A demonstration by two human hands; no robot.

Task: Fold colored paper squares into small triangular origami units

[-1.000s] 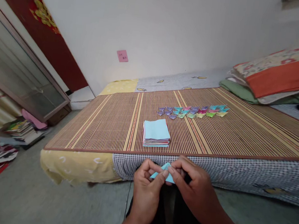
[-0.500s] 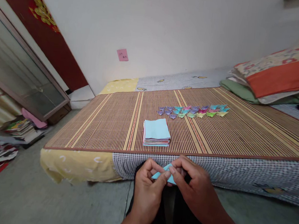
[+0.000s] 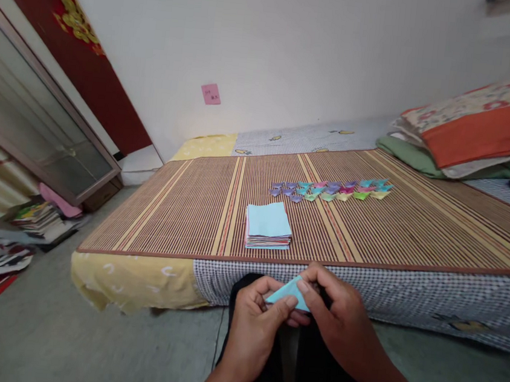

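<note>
Between my hands, just off the bed's front edge, is a light-blue sheet of paper (image 3: 289,291) folded into a triangle. My left hand (image 3: 257,322) grips its left and lower side, with the thumb lying on the face. Thumb and fingers of my right hand (image 3: 332,299) pinch the upper right part. The paper's underside is hidden by my fingers. A stack of square paper (image 3: 269,220), light blue on top, rests on the mat beyond my hands. Behind it, small folded paper boats (image 3: 330,190) in several colours stand in rows.
A striped bamboo mat (image 3: 180,207) covers the bed, over checked and yellow cloth. Folded bedding (image 3: 483,142) lies at the right. A pink note (image 3: 210,94) is on the wall. Books (image 3: 40,220) and papers are piled at the left by a glass-fronted cabinet (image 3: 41,95).
More of the paper's blue face now shows between my hands. My right fingers have shifted slightly outward along its upper right edge, and my left thumb lies a little further right.
</note>
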